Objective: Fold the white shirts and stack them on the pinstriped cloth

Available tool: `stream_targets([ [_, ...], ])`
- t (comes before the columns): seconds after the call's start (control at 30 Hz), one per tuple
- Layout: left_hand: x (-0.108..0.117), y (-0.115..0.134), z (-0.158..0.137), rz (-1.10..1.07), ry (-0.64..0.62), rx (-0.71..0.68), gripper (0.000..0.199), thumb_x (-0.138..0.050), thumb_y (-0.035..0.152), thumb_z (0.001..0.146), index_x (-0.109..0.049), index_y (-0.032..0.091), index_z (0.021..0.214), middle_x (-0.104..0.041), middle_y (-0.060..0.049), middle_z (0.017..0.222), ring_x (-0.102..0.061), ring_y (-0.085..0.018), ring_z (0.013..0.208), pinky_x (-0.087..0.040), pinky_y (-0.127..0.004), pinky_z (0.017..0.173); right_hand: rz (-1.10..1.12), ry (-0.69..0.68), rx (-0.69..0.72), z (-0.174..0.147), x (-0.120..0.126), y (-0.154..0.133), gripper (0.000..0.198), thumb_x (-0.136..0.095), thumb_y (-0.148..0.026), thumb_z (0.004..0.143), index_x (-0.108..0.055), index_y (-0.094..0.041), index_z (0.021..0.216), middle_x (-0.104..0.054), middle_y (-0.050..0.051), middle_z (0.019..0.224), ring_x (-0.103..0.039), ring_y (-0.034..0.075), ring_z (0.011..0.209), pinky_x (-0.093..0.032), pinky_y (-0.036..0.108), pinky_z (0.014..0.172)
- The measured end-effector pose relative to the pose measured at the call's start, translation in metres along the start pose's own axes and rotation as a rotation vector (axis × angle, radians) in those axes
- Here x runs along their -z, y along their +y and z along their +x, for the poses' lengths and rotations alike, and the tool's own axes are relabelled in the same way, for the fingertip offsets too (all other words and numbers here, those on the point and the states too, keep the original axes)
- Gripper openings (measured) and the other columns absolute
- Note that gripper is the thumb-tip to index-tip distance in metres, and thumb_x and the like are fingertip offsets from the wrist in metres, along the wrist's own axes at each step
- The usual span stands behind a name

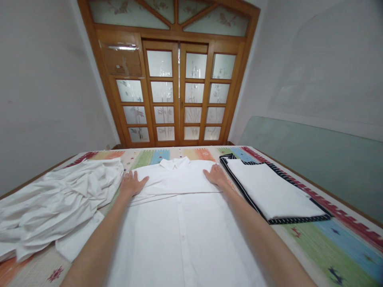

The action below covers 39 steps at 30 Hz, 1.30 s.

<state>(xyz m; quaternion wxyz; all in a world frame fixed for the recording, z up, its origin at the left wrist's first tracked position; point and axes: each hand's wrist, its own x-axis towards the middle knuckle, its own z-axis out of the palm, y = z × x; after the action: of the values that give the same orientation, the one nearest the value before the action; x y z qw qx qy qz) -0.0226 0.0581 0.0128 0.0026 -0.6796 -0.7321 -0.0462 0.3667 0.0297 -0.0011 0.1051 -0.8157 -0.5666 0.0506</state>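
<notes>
A white button-up shirt (158, 235) lies spread out in front of me, its collar (175, 162) at the far end and its button strip running towards me. The sleeves are laid across the upper chest in a flat horizontal band. My left hand (133, 184) rests on the left shoulder edge of the shirt, fingers spread and thumb pointing inward. On the opposite shoulder edge lies my right hand (216, 175), open, with its thumb on the cloth and its fingers stretched forward. Both hands press on the fabric rather than grasp it.
A rumpled heap of white clothing (66, 191) lies to the left. At the right, a folded white garment (275, 191) sits on black striped cloth (302, 220). Beneath everything is a patterned, coloured cover (317, 243). Beyond stand wooden glazed doors (178, 91); a pale green panel (314, 143) lines the right wall.
</notes>
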Motion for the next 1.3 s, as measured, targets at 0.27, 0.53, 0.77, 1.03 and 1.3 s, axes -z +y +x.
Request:
stream_targets([
  [0.27,-0.003,-0.001,0.000,-0.021,0.033,-0.007,0.089,-0.028,0.066,0.087,-0.035,0.001,0.147,-0.029,-0.025,0.154,-0.027,-0.038,0.144,-0.024,-0.052,0.115,-0.010,0.009,-0.010,0.003,0.001,0.000,0.085,-0.030,-0.055,0.093,-0.021,0.009,0.149,-0.019,0.026,0.157,-0.017,0.032,0.147,-0.011,0.041,0.118],
  [0.53,-0.007,0.000,-0.002,0.045,0.078,-0.037,0.077,-0.026,0.055,0.092,-0.036,0.002,0.146,-0.033,-0.023,0.153,-0.028,-0.038,0.143,-0.021,-0.053,0.116,-0.103,0.024,0.288,0.002,0.001,-0.002,0.059,-0.026,-0.036,0.098,-0.033,-0.006,0.149,-0.027,0.015,0.158,-0.023,0.025,0.146,-0.016,0.038,0.117],
  [0.77,-0.004,0.001,-0.005,0.014,0.075,-0.023,0.076,-0.027,0.054,0.091,-0.037,0.002,0.146,-0.034,-0.022,0.153,-0.027,-0.037,0.144,-0.022,-0.053,0.116,-0.065,0.016,0.176,0.001,0.004,-0.011,0.063,-0.026,-0.038,0.098,-0.031,0.000,0.148,-0.028,0.018,0.157,-0.025,0.028,0.145,-0.016,0.040,0.117],
  [1.03,-0.003,0.001,-0.007,0.029,0.064,-0.021,0.077,-0.024,0.055,0.092,-0.035,0.003,0.147,-0.033,-0.021,0.154,-0.026,-0.036,0.144,-0.023,-0.052,0.116,-0.053,-0.002,0.141,0.003,0.001,-0.008,0.069,-0.025,-0.043,0.098,-0.021,0.000,0.152,-0.018,0.019,0.160,-0.017,0.026,0.148,-0.012,0.039,0.118],
  [1.3,0.003,0.005,-0.012,0.024,0.038,-0.018,0.074,-0.024,0.050,0.093,-0.034,0.002,0.147,-0.032,-0.020,0.155,-0.023,-0.035,0.146,-0.019,-0.050,0.118,-0.105,-0.044,0.237,0.003,0.004,-0.004,0.064,-0.019,-0.040,0.101,-0.026,-0.002,0.151,-0.020,0.017,0.160,-0.014,0.022,0.148,-0.011,0.037,0.118],
])
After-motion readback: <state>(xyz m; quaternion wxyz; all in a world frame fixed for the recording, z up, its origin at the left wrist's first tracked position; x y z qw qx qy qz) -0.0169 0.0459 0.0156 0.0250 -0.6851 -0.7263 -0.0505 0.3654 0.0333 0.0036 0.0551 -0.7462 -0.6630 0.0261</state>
